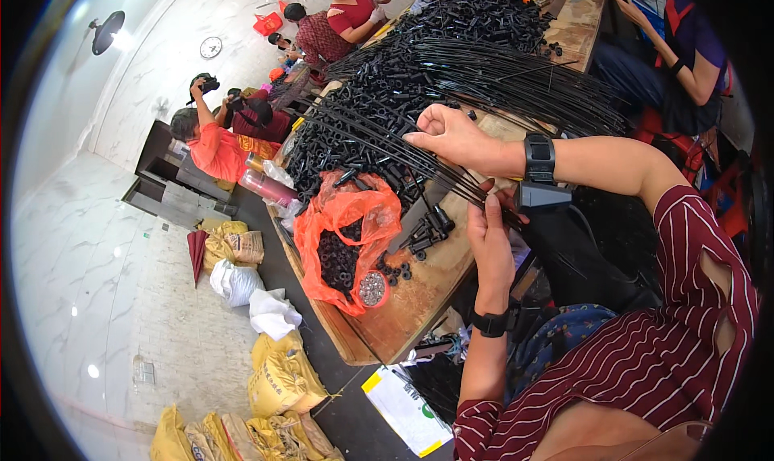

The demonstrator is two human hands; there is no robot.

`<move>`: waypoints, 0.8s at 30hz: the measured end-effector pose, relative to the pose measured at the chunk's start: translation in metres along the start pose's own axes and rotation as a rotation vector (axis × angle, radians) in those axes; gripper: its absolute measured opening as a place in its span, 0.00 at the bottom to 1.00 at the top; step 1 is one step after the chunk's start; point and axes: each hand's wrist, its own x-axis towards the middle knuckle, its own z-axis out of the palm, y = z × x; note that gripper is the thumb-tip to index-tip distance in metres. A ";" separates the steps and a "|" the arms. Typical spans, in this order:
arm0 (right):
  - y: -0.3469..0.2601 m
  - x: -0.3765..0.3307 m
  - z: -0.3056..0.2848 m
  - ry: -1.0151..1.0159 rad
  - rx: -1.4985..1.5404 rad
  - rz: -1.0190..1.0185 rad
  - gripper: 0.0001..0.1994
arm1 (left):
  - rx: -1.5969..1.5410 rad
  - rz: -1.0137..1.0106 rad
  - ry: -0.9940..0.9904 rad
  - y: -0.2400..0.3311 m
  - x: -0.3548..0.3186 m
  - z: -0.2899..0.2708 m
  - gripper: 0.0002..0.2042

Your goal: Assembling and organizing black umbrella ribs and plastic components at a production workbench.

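As we look down through the head view, a loose bundle of thin black rods (367, 137) slants across the near part of the wooden table (367, 332), its far ends spread to the left over a heap of black tubular fittings (314, 151). Our left hand (490, 247) is at the near ends, with fingers narrowed around the rods; we judge that this grip gathers them at one end, while the heap and table lie beneath the fanned lengths. Our right hand (466, 141) is farther along, just beside the rods, fingers curled in and thumb reaching to the bundle; we cannot tell whether anything is pinched there.

A second, larger bundle of black rods (516, 82) lies beyond our right hand, its lengths roughly side by side, probably so that they don't tangle. On the near left, an orange-red plastic bag (377, 193) gapes upward around small black rings (337, 259), which seems to keep them apart from the heap yet within reach. A small round tub (373, 288) of silvery pieces stands against the bag, likely because such tiny parts would scatter. Between bag and left hand lie loose black bolt-like pieces (429, 231). At the far right, a co-worker (697, 66) sits beside the table.
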 end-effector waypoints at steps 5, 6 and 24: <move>0.000 -0.017 -0.008 -0.126 0.076 -0.045 0.15 | -0.030 0.045 0.016 0.002 0.001 -0.007 0.12; -0.017 -0.027 -0.011 -0.152 -0.138 -0.066 0.13 | -0.031 0.040 0.027 0.006 0.001 -0.007 0.10; 0.001 -0.031 -0.020 -0.441 0.018 0.005 0.15 | 0.049 -0.052 -0.034 0.000 0.003 -0.013 0.15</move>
